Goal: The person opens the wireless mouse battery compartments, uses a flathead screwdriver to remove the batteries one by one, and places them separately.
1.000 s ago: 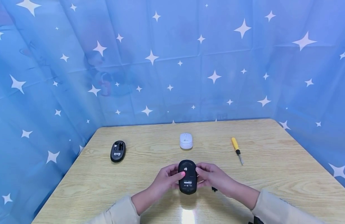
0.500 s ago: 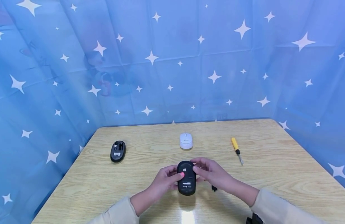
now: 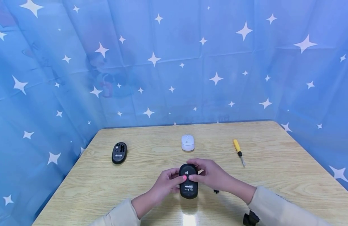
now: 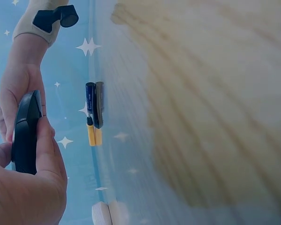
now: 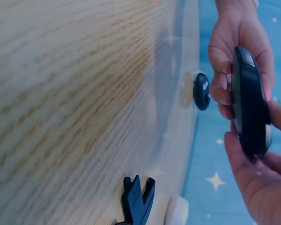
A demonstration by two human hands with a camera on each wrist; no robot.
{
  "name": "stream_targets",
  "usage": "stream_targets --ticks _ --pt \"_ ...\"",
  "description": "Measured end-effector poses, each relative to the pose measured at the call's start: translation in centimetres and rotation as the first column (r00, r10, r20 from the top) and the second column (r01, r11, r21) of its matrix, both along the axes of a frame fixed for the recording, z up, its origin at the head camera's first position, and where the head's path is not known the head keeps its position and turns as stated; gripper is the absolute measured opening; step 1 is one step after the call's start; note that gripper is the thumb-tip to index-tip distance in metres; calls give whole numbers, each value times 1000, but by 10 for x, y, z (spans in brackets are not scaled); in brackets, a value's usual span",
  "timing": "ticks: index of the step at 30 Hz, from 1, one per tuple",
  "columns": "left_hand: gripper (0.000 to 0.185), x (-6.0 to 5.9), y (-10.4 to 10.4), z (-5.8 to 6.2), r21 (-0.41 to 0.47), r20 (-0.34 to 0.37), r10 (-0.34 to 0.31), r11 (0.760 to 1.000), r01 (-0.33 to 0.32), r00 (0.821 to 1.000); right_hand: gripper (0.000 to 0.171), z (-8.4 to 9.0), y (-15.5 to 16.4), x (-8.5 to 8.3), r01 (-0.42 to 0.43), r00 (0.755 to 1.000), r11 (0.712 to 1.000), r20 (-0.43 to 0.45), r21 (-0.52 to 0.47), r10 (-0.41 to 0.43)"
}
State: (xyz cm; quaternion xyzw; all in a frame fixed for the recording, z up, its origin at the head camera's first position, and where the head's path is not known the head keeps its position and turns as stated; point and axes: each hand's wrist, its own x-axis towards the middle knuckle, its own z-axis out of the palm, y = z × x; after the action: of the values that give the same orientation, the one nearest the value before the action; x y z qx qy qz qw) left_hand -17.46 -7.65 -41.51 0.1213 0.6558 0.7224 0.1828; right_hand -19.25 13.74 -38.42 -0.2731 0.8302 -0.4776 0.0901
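Held above the table, a black computer mouse [image 3: 189,190] has its labelled underside turned up. My left hand [image 3: 163,185] grips its left side, with the thumb on the underside and the fingers behind. From the right, my right hand [image 3: 214,175] holds the mouse too, its thumb pressed on the underside close to the left thumb and its fingers at the far end. The right wrist view shows the mouse [image 5: 249,103] edge-on between both hands. Below my right forearm lies a small black pronged piece [image 5: 138,201], mostly hidden in the head view.
Another black mouse [image 3: 119,153] lies underside up at the left, its battery bay uncovered. A white mouse [image 3: 187,142] stands at the back middle. To the right is a screwdriver [image 3: 238,150] with a yellow handle. A starry blue curtain [image 3: 174,62] hangs behind the table [image 3: 151,138].
My right hand has shifted left over the mouse: its thumb moved from the right edge onto the underside, and its fingers moved to the far end. The left hand keeps its grip.
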Motion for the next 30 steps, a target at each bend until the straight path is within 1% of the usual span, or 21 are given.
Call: stream_targets --ticks 9,21,26,30 --pt "36 0 1 0 1 -3 2 1000 -2 1000 52 2 0 1 1 1000 1000 -7 -9 -1" --pt "35 0 1 -1 6 16 -3 1000 3 1000 46 1 -3 4 12 999 1000 -52 8 -11" --pt "36 0 1 -2 8 18 -5 1000 5 1000 43 1 -3 3 17 999 1000 -44 14 -16" --pt "37 1 2 -3 14 21 -4 1000 4 1000 44 1 -3 3 21 999 1000 -39 10 -20"
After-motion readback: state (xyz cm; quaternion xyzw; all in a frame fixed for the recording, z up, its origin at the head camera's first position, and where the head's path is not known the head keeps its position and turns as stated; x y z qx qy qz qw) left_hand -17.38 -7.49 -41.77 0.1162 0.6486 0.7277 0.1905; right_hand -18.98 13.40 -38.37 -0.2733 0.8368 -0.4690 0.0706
